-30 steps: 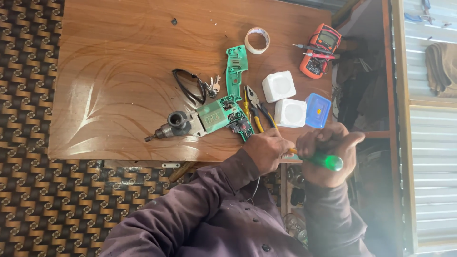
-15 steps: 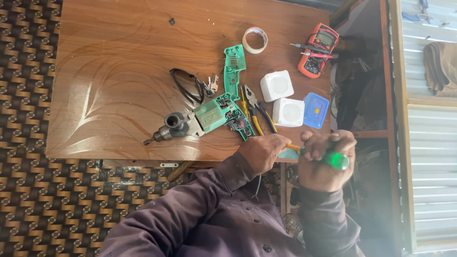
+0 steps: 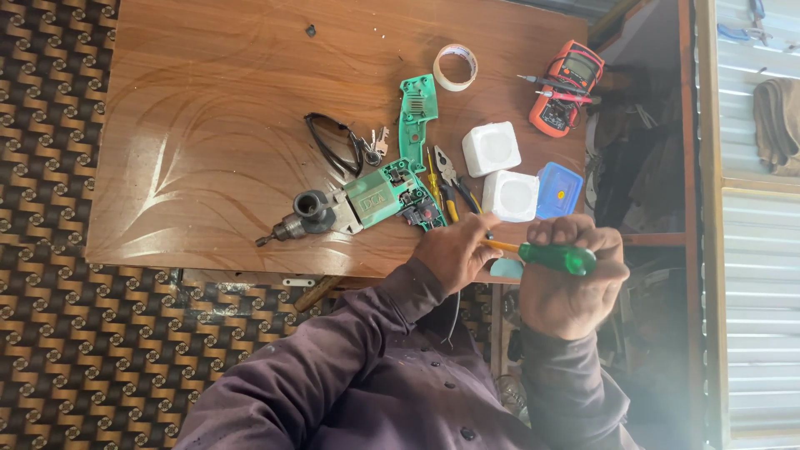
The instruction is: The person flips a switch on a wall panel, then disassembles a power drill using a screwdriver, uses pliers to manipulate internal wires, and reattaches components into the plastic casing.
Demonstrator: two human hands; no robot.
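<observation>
Screwdriver gripped in both hands at the table's near edge.
Right hand (image 3: 573, 287) is closed round the green screwdriver (image 3: 546, 256) handle; left hand (image 3: 454, 250) pinches its shaft to steady the tip. The opened green electric drill (image 3: 358, 204) lies on the table (image 3: 208, 125), within reach.

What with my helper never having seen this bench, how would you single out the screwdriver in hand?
Find the brown wooden table; off its near edge, below two white square boxes, the right hand grips a screwdriver. Its translucent green handle and orange shaft mark it, the only tool held aloft.
</observation>
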